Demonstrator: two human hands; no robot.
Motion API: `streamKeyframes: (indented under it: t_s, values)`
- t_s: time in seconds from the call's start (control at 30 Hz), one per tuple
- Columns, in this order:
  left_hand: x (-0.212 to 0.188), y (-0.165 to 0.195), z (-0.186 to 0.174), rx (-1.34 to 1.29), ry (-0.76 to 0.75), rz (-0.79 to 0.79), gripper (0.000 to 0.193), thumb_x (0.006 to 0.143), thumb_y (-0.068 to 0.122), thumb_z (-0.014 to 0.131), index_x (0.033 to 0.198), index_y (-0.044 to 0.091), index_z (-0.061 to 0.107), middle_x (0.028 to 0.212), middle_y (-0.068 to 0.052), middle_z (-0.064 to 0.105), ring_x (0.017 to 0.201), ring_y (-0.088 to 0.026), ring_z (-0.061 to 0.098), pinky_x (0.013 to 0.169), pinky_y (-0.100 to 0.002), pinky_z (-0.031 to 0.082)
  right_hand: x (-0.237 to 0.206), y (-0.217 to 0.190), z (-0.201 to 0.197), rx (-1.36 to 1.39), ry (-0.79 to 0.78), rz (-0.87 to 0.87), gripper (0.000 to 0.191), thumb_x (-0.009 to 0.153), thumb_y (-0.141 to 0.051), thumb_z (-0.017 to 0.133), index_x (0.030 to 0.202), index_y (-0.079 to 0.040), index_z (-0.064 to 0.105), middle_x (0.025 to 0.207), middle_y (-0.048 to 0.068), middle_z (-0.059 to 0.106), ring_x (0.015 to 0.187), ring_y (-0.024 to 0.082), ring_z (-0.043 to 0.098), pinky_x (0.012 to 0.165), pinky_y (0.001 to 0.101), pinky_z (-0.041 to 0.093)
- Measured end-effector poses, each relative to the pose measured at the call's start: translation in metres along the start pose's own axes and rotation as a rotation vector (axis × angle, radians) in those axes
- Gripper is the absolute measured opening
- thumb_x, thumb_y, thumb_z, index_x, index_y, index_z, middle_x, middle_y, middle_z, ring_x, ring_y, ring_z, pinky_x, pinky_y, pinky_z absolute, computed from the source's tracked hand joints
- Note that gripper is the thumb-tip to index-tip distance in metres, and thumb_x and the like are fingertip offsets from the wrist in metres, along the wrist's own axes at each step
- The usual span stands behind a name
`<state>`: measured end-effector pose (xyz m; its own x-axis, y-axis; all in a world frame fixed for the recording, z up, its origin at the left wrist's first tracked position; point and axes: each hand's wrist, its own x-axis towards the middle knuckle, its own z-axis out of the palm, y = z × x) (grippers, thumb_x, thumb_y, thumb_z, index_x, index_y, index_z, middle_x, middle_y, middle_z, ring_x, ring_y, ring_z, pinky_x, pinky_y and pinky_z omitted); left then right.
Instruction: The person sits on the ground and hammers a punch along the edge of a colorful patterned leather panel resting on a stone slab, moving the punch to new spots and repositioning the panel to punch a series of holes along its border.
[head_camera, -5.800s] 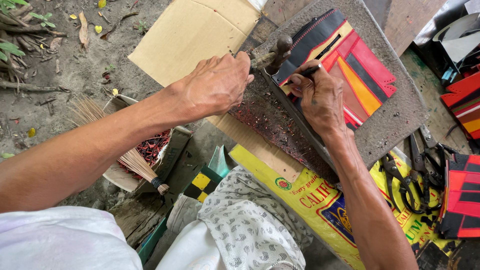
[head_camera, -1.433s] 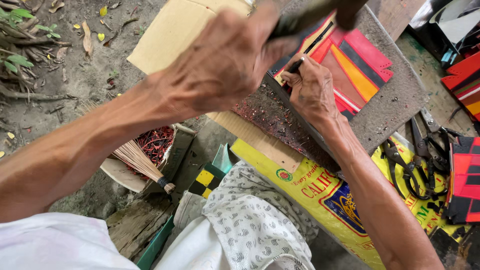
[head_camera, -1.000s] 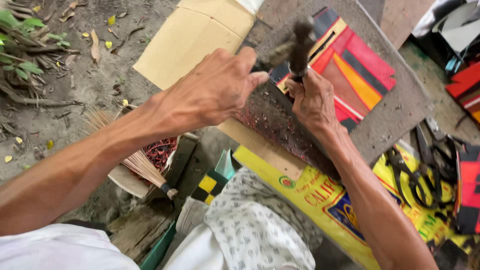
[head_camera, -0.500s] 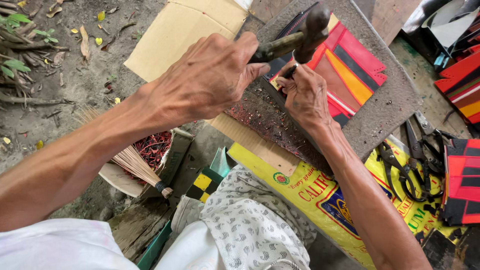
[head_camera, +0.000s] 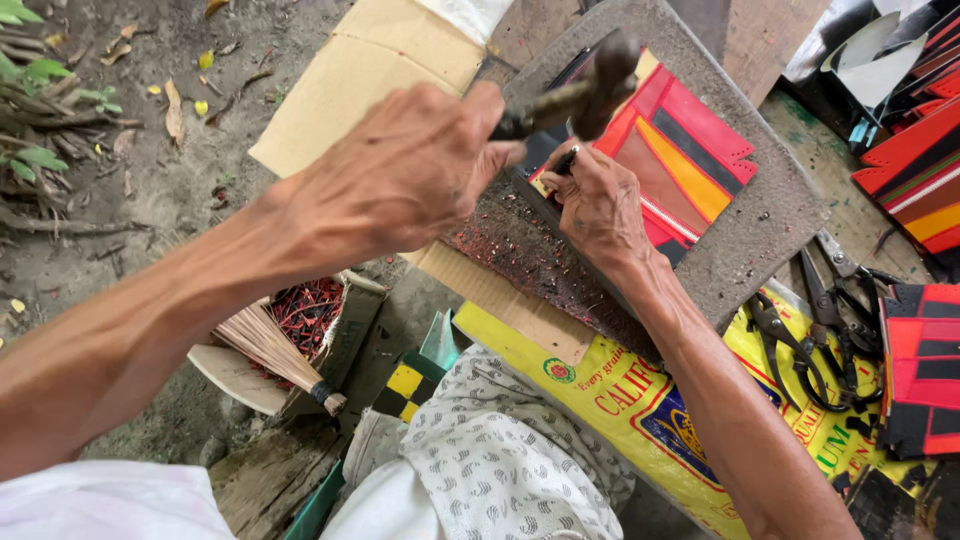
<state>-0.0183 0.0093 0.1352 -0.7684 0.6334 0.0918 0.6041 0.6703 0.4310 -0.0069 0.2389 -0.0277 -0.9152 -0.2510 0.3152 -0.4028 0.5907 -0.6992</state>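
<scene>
My left hand (head_camera: 405, 170) grips the handle of a dark hammer (head_camera: 590, 85), whose head hangs just above my right hand. My right hand (head_camera: 598, 205) pinches a thin dark punch (head_camera: 566, 160) upright on a striped piece of red, orange, brown and black material (head_camera: 690, 165). That piece lies on a grey stone slab (head_camera: 770, 230) speckled with tiny red bits.
Scissors and pliers (head_camera: 820, 320) lie on a yellow printed sack (head_camera: 640, 410) to the right, beside stacked red and black pieces (head_camera: 920, 370). A small broom (head_camera: 275, 350) rests on a box of red scraps (head_camera: 310, 310) at the left. Cardboard (head_camera: 360, 80) lies on the dirt behind.
The hammer went up, came down onto the punch and now sits just above it again. My right hand has stayed on the punch at the same spot.
</scene>
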Motion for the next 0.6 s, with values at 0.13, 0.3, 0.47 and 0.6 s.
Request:
streamKeyframes:
  t_s: [0.13,0.3,0.47,0.6]
  values:
    - [-0.001,0.006,-0.019,-0.212,0.362,0.263,0.027,0.114,0.022,0.059,0.107,-0.004,0.057,0.076,-0.024,0.062,0.061,-0.038,0.062,0.054,-0.047,0.045,-0.002,0.0,-0.001,0.03,-0.012,0.016,0.007,0.097,0.004,0.065,0.097,0.0,0.061,0.08,0.013,0.063,0.07,0.022,0.066,0.064,0.0348,0.052]
    - [0.004,0.015,0.0,-0.4,0.392,0.11,0.025,0.109,0.018,0.054,0.111,-0.006,0.053,0.073,-0.026,0.059,0.059,-0.037,0.059,0.056,-0.046,0.045,-0.002,0.001,-0.001,0.038,-0.001,-0.002,0.007,0.097,0.006,0.063,0.098,-0.001,0.061,0.083,0.013,0.063,0.072,0.022,0.068,0.067,0.0342,0.054]
    - [-0.008,-0.013,0.018,-0.032,-0.08,-0.077,0.035,0.108,0.03,0.059,0.095,-0.001,0.051,0.058,-0.021,0.056,0.052,-0.038,0.058,0.047,-0.046,0.044,0.003,0.003,0.002,0.003,0.026,-0.026,0.007,0.095,0.004,0.064,0.098,-0.001,0.062,0.08,0.014,0.062,0.072,0.026,0.067,0.065,0.036,0.052]
    - [-0.01,-0.028,0.038,-0.174,-0.198,-0.293,0.035,0.108,0.031,0.048,0.095,-0.002,0.048,0.057,-0.022,0.06,0.048,-0.038,0.064,0.044,-0.049,0.047,-0.004,0.004,0.002,-0.002,0.026,-0.001,0.005,0.098,0.003,0.062,0.1,-0.002,0.06,0.079,0.013,0.062,0.071,0.025,0.067,0.065,0.0357,0.053]
